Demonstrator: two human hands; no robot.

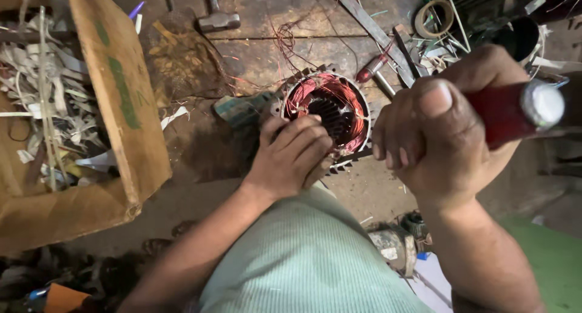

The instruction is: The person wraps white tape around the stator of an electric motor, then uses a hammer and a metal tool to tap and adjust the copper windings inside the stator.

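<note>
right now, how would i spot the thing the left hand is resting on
Start at the big brown cardboard box on the left and move right across the workbench to the middle. There the left hand rests on a round metal motor stator; alone among the scattered tools, it is a ring packed with shiny red copper wire.

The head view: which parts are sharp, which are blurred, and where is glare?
In the head view, the motor stator and left hand look sharp; the right hand, close to the lens, looks large and soft; glare whitens the metal cap of its red tool handle; corners lie dark.
</note>
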